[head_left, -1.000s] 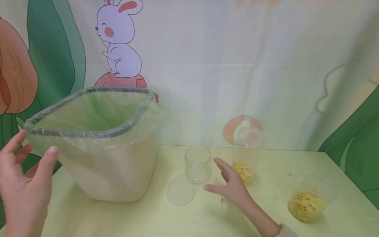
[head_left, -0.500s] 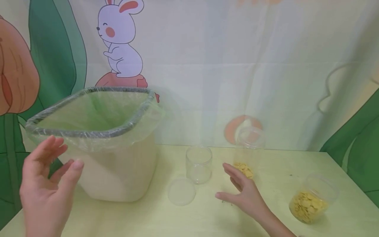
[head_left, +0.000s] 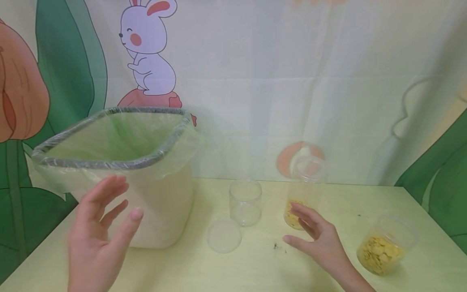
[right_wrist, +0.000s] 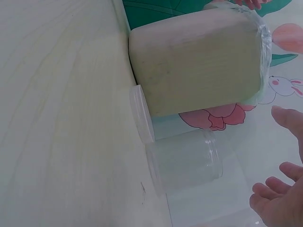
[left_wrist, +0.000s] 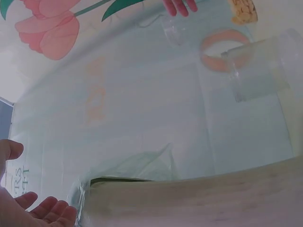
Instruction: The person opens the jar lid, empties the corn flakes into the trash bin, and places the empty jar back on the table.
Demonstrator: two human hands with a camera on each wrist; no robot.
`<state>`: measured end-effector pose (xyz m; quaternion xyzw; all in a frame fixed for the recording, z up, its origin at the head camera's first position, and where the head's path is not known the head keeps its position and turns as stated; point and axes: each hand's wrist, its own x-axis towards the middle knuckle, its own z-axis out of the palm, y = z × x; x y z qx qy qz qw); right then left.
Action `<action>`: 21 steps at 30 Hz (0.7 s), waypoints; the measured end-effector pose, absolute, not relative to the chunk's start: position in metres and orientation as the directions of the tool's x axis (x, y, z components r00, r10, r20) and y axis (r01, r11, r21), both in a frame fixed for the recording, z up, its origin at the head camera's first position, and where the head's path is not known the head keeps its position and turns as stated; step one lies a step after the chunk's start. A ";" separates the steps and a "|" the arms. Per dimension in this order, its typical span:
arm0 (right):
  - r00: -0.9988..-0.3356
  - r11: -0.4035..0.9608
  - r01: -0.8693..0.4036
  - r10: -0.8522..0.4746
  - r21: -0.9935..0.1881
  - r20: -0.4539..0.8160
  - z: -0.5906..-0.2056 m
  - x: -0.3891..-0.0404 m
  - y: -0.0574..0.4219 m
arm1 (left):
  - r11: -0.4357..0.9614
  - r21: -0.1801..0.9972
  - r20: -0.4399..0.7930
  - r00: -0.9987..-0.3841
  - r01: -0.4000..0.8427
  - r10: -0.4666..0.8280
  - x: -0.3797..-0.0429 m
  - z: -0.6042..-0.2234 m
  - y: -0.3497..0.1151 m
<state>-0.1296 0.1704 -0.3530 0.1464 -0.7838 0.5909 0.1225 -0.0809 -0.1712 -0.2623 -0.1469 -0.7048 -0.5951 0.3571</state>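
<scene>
My left hand (head_left: 98, 243) hovers, fingers spread and relaxed, in front of the bin (head_left: 164, 211), holding nothing. The bin is pale, with a grey rim and a thin green liner folded over it. My right hand (head_left: 324, 245) is in the air, thumb and fingers apart, its fingertips overlapping a tall clear jar (head_left: 291, 221) with yellow flakes at the bottom. Left of that jar stands a shorter, empty clear jar (head_left: 245, 209), beside a round translucent lid (head_left: 224, 236) lying flat. In the right wrist view the right hand (right_wrist: 279, 198) holds nothing.
Another clear jar (head_left: 380, 255), holding more yellow flakes, stands at the table's right. Small dark marks (head_left: 279, 246) show on the pale table (head_left: 204, 271). Behind it hangs a cloth backdrop (head_left: 233, 81) printed with a rabbit and tulips.
My left hand has moved right, from beside the bin's left rim to in front of its wall. My right hand has shifted right and slightly down, away from the empty jar.
</scene>
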 end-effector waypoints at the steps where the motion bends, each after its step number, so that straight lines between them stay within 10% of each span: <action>1: -0.930 0.267 -0.365 -0.071 -0.892 0.360 -0.353 -0.129 0.172 | 0.265 0.732 0.679 -0.703 0.628 -0.209 -0.080 -0.261 -0.168; 21: -0.916 0.215 -0.335 0.155 -0.917 0.371 -0.365 -0.138 0.196 | 0.332 0.669 0.710 -0.703 0.665 -0.025 -0.085 -0.267 -0.116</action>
